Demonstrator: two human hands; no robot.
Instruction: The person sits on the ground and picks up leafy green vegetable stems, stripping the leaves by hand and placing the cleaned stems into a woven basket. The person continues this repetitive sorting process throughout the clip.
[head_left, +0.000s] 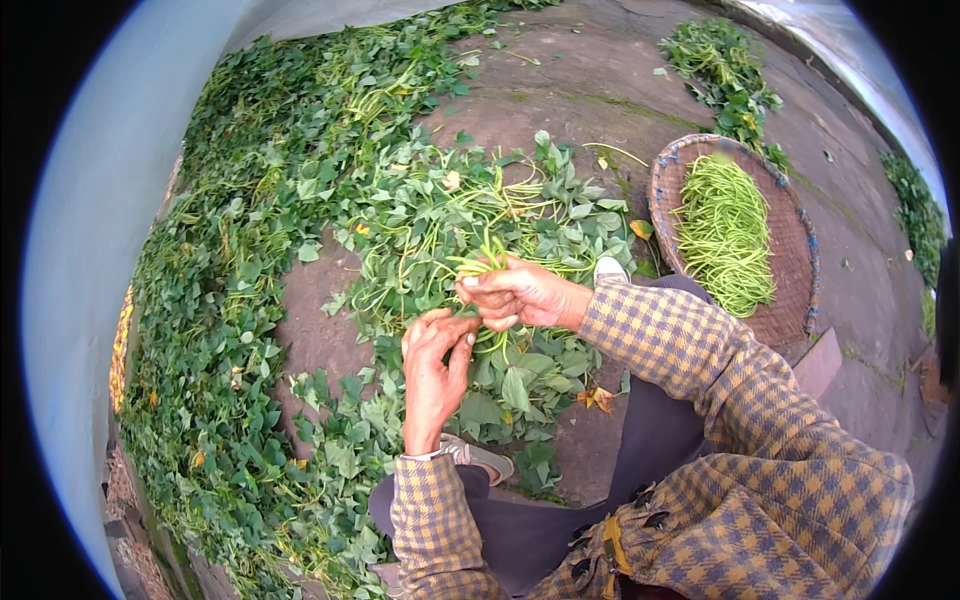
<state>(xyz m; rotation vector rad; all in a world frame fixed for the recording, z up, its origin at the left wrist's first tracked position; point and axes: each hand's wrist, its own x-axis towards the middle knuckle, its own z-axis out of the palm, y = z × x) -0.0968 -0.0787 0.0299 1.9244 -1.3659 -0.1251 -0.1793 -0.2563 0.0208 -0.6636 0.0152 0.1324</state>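
Note:
A small bunch of light green stalks (480, 265) is gripped in my right hand (521, 292), its ends poking out past the thumb and curled forefinger. Just below and to the left, my left hand (439, 367) pinches at a leafy green stalk between thumb and fingers, its fingertips close to the right hand. The exact pinch point is partly hidden by the fingers. Beneath both hands spreads a heap of cut leafy vines (420, 217), with broad green leaves and long thin stems, resembling sweet potato vines.
At the right stands a round woven basket (795, 300) with blue ties on its rim, holding a pile of stripped green stalks (724, 232). More vines (232, 315) cover the left ground. A shoe (487, 461) rests among leaves. White sheeting (135, 150) borders the left side.

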